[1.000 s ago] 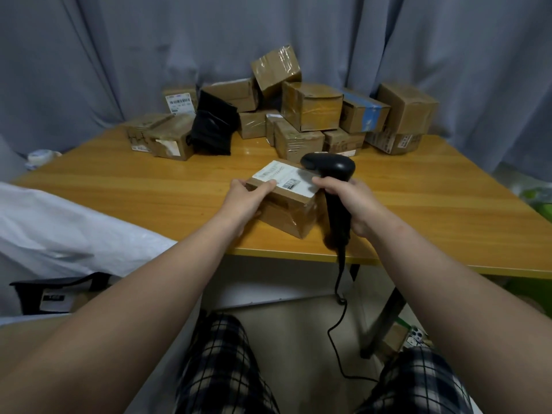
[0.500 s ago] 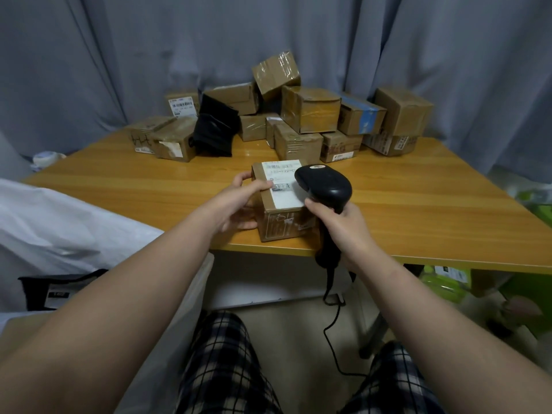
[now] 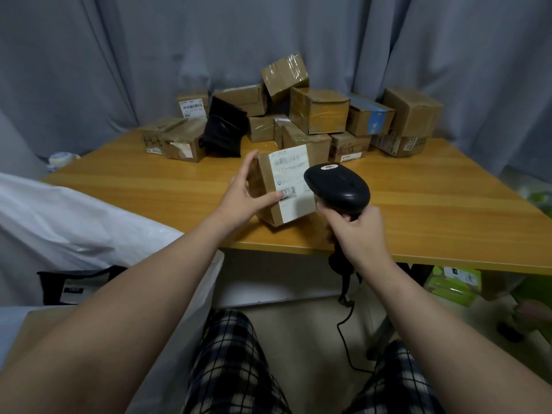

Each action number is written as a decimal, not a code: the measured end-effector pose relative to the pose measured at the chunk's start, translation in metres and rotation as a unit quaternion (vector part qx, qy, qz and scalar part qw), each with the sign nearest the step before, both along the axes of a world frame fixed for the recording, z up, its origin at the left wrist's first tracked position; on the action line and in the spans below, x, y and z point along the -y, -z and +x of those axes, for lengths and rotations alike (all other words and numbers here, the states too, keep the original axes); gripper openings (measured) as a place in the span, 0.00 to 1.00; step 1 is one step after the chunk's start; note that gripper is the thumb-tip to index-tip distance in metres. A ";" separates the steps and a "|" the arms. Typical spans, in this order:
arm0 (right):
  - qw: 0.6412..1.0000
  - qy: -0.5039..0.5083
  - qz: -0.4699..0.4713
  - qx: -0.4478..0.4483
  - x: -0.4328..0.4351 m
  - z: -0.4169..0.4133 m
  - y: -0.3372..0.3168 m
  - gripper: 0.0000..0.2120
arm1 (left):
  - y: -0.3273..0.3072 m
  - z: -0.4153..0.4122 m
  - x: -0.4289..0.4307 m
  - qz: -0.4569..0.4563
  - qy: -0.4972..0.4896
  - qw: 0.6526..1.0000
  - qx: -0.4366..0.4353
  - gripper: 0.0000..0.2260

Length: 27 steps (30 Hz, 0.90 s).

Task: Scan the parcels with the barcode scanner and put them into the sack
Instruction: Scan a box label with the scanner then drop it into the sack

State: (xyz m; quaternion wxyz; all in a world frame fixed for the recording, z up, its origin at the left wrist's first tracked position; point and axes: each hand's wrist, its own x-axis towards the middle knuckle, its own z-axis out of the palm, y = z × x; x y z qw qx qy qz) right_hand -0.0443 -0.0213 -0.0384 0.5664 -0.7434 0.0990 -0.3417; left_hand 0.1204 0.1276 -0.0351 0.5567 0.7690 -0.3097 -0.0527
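A brown cardboard parcel (image 3: 268,186) with a white label is tilted up on its near edge on the wooden table (image 3: 433,204). My left hand (image 3: 245,195) holds its left side, thumb across the label's lower part. My right hand (image 3: 355,228) grips the handle of the black barcode scanner (image 3: 337,186), whose head sits just right of the label and covers its right edge. A white sack (image 3: 74,228) lies at the left, below the table's edge.
A pile of several brown parcels (image 3: 316,112) and a black bag (image 3: 224,132) stand at the back of the table against a grey curtain. The scanner's cable (image 3: 346,330) hangs down between my knees. Green packages (image 3: 448,285) lie under the table at right.
The parcel has been tipped up from lying flat so its label faces me. The scanner has risen and closed in on the label's right side.
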 end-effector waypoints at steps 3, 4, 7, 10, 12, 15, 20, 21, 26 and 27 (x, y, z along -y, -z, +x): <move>1.000 -0.011 -0.028 0.009 -0.009 -0.006 0.007 0.14 | 0.000 0.001 0.002 -0.004 0.006 1.000 -0.001 0.44; 1.000 -0.009 -0.020 0.009 -0.011 -0.007 0.009 0.11 | 0.000 0.002 0.002 -0.007 0.005 1.000 -0.008 0.44; 1.000 -0.003 0.010 0.001 -0.014 -0.006 0.014 0.11 | 0.000 0.004 0.003 -0.010 0.002 1.000 -0.017 0.44; 1.000 0.008 0.004 -0.004 -0.015 -0.005 0.016 0.13 | 0.001 0.005 0.003 -0.004 -0.002 1.000 -0.012 0.44; 1.000 0.022 -0.011 0.006 -0.015 -0.005 0.015 0.13 | 0.002 0.006 0.002 -0.003 0.000 1.000 -0.009 0.44; 0.998 0.040 -0.037 0.023 -0.014 -0.005 0.013 0.11 | 0.001 0.005 0.002 -0.003 -0.004 1.000 -0.009 0.44; 0.999 0.044 -0.028 0.013 -0.014 -0.008 0.019 0.11 | 0.001 0.004 0.003 -0.004 -0.009 1.000 -0.007 0.43; 0.999 0.045 -0.022 0.008 -0.014 -0.008 0.021 0.13 | 0.001 0.004 0.003 -0.007 -0.009 1.000 -0.008 0.43; 0.999 0.041 -0.017 -0.023 -0.012 -0.012 0.020 0.15 | 0.003 0.000 0.003 -0.007 -0.011 1.000 0.007 0.43; 0.998 0.038 -0.022 -0.039 -0.010 -0.012 0.014 0.15 | 0.004 -0.001 0.003 0.000 -0.018 0.999 0.026 0.42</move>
